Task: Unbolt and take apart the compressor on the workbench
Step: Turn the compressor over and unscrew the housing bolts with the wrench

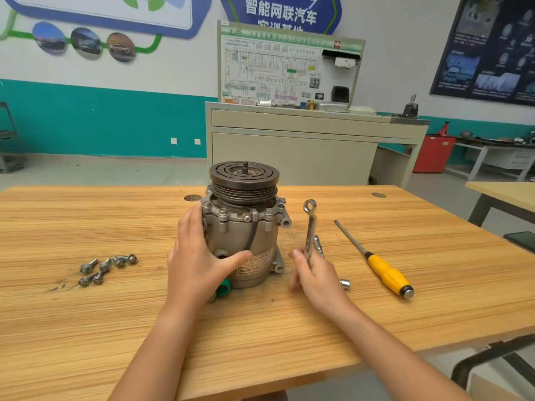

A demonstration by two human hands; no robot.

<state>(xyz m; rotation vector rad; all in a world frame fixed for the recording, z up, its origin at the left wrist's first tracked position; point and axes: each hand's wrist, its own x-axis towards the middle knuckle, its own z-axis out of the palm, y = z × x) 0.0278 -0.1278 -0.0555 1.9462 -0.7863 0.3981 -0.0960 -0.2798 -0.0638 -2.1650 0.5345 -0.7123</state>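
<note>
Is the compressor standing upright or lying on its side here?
Upright: the compressor stands on end on the workbench, its pulley and shaft stub pointing up, the left hand holding its side.

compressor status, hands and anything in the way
Left hand grips compressor side; right hand holds wrench upright. It stands upright on workbench, flange bolts in place. Loose bolts lie left, screwdriver right, both clear of it.

The left forearm (156, 348) and right forearm (385, 351) are bare all the way to the near edge, where the frame cuts them off. The left hand (197, 264) and right hand (317, 280) are bare too; the right hand's fingers look blurred.
</note>
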